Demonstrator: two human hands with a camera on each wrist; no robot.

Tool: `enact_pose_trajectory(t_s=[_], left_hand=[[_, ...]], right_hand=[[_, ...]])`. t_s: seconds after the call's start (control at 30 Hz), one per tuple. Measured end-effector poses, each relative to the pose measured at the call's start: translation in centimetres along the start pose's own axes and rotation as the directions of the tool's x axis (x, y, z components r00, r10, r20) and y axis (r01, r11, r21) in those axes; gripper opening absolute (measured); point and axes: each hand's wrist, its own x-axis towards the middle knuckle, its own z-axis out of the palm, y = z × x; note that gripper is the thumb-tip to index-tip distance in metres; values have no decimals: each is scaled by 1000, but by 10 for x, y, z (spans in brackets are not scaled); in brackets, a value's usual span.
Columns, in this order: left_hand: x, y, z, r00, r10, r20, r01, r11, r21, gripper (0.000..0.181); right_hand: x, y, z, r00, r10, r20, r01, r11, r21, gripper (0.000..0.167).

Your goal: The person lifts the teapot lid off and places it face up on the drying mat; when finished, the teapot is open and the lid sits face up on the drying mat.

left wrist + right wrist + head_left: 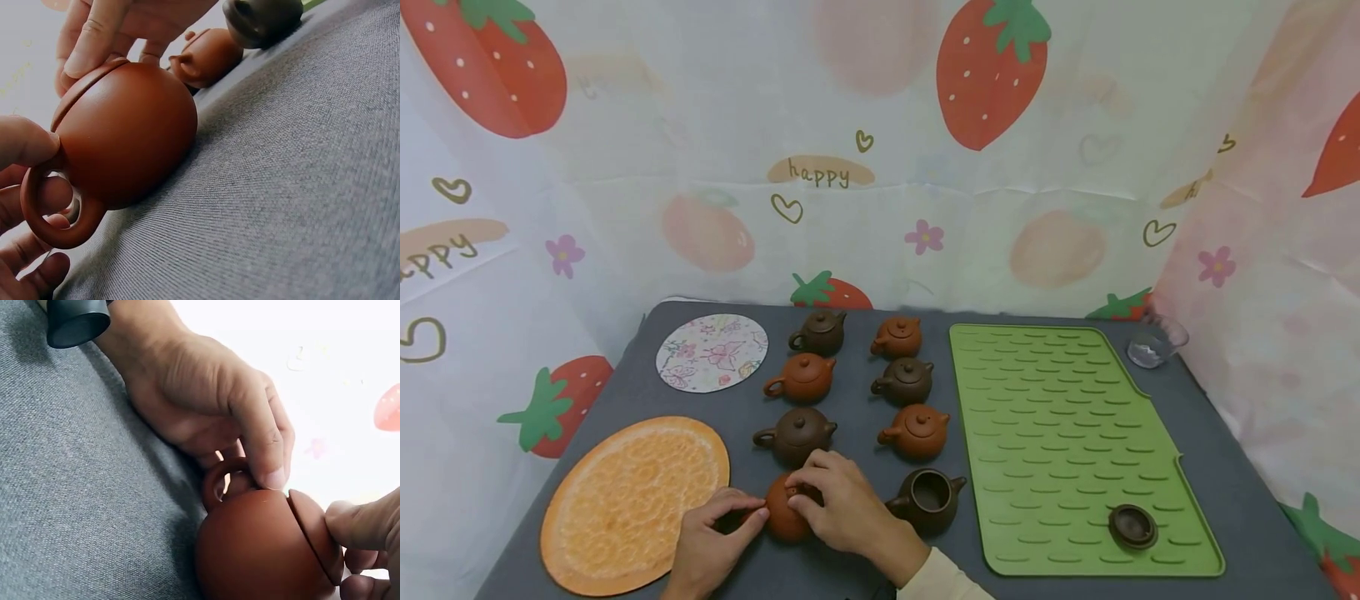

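A reddish-brown clay teapot [781,523] stands on the dark cloth near the front, between my two hands. My left hand [709,537] grips its loop handle [65,234], thumb against the body and a fingertip through the loop. From the other side, my right hand [844,505] pinches the teapot's lid [314,534] at the top. A thin dark line shows between lid and body in the right wrist view; whether the lid is seated or slightly lifted I cannot tell. Fingers hide the knob.
Several lidded teapots stand in two columns behind, such as a dark one [803,437]. A lidless dark teapot [930,493] stands at right; a dark lid [1133,527] lies on the green mat [1060,417]. An orange round mat [636,500], patterned disc [711,354] and glass cup [1148,346] lie around.
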Motion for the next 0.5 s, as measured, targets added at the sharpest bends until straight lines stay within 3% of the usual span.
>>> enact_pose_trajectory(t_s=[0.23, 0.5], left_hand=[[0, -1, 0, 1000, 11, 7, -11, 1000, -8, 22], [0, 0, 0, 1000, -3, -9, 3, 1000, 14, 27]], right_hand=[[-1, 0, -1, 1000, -6, -25, 7, 1000, 21, 8], [-5, 0, 1, 997, 65, -45, -56, 981, 184, 11]])
